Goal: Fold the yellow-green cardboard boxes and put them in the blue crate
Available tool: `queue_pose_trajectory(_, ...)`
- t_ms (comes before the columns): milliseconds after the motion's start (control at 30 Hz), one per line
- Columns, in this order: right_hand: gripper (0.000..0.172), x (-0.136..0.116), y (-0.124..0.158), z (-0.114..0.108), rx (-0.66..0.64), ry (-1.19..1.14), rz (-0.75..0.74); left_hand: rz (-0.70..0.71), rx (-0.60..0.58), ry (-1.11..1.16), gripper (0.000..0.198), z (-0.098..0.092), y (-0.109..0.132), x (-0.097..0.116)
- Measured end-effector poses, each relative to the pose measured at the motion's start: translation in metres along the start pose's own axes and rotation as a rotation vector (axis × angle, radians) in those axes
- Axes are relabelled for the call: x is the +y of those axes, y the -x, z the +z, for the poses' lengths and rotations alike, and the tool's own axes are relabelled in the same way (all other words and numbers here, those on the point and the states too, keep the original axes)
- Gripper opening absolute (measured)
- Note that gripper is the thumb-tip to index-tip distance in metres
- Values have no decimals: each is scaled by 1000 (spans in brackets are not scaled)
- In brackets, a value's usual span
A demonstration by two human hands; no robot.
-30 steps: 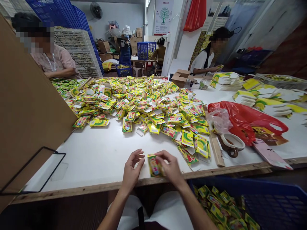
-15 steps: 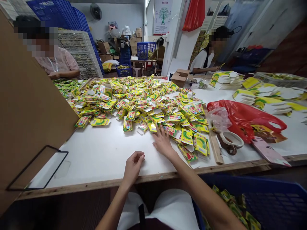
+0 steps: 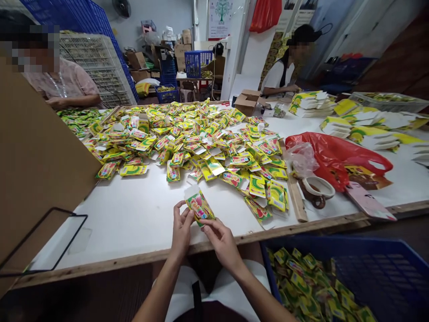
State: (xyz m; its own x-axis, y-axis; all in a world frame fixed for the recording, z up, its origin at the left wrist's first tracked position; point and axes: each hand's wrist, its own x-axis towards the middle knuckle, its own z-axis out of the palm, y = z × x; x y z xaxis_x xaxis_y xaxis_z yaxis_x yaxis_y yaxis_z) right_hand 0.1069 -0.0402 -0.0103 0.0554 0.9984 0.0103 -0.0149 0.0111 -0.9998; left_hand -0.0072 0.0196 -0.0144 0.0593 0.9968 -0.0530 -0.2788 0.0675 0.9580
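Ok so both forearms are bare and come up from the bottom edge, left forearm (image 3: pixel 157 286) and right forearm (image 3: pixel 259 288) slanting in toward each other like an upside-down V. Left hand (image 3: pixel 181 230) sits a bit higher, bent slightly upright at the left wrist (image 3: pixel 176 256), fingers (image 3: pixel 178 210) curled over with the left thumb (image 3: pixel 189 218) pointing up, basically a light grip. Right hand (image 3: pixel 224 243) reaches in from the other side, pretty much in line with its forearm, index and thumb tips close together, pinching. Fingertips of the two hands are near each other.
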Motion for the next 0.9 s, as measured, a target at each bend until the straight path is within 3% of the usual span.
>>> queue_pose_trajectory(100,22,1,-7,-15,-48,67,6,46,-15,-64,43,-1,2,5)
queue_pose_trajectory(167,20,-1,-14,-25,36,146,-40,62,-39,-102,46,-3,4,8)
queue_pose_trajectory(267,33,0,-25,-35,153,156,-114,32,-140,-157,50,-7,9,9)
queue_pose_trajectory(333,36,3,-33,-36,80,100,-121,13,-212,-202,50,-9,11,9)
queue_pose_trajectory(500,23,12,-43,-34,-14,107,-96,-38,-302,-239,47,-12,12,8)
queue_pose_trajectory(733,14,6,-54,-40,-97,147,-118,-59,-332,-262,38,-15,4,11)
queue_pose_trajectory(900,14,6,-64,-27,-41,234,-194,38,-198,-225,18,-18,-4,7)
